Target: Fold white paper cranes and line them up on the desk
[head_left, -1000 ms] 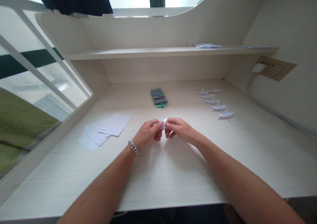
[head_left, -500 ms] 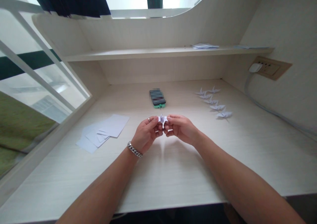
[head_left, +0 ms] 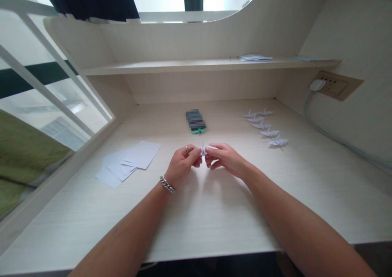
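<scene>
Between my two hands, just above the desk, is a small white paper crane, mostly covered by the fingers. My left hand pinches its left side between thumb and fingers; a ring and a chain bracelet are on this hand and wrist. From the other side my right hand grips the right part of the folded paper, thumb on top. Several finished paper cranes stand in a slanting row to the right. Flat white paper sheets lie overlapping on the left of the desk.
A phone with a green edge, its screen blurred out, lies beyond my hands. More paper rests on the shelf. On the right wall a plug sits in a socket, its cable trailing along the desk.
Both hands have moved closer together, their fingers shifting inward along the crane's wings toward its middle. The crane is now more covered. The view has shifted slightly.
</scene>
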`<state>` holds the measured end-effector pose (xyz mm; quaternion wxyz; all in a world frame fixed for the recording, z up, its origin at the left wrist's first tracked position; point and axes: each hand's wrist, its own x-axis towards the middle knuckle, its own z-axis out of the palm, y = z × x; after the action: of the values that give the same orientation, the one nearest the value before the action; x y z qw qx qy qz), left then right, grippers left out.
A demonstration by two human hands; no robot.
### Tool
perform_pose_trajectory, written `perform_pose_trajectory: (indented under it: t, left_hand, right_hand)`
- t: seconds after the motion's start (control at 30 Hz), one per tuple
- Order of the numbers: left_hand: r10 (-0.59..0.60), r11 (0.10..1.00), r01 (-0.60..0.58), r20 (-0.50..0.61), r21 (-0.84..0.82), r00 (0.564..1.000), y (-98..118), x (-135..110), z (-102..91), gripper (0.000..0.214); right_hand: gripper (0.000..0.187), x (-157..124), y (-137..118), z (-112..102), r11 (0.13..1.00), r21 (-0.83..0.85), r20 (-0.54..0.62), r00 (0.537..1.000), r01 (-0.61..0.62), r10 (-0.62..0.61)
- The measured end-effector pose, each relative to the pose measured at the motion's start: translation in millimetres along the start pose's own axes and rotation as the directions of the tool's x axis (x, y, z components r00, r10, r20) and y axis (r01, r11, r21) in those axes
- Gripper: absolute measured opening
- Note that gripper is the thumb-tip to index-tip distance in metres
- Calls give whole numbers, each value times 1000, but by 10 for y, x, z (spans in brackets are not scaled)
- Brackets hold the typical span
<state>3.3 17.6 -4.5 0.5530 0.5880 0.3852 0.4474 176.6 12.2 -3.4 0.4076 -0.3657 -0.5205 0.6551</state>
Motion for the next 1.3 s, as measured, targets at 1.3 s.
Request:
perform_pose_trajectory:
  t: [1.3]
  left_hand:
    - [-58,800,141,158,-583,986,17,-67,114,27]
  right_hand:
    - [18,24,82,108,859,511,97,991,27,-89]
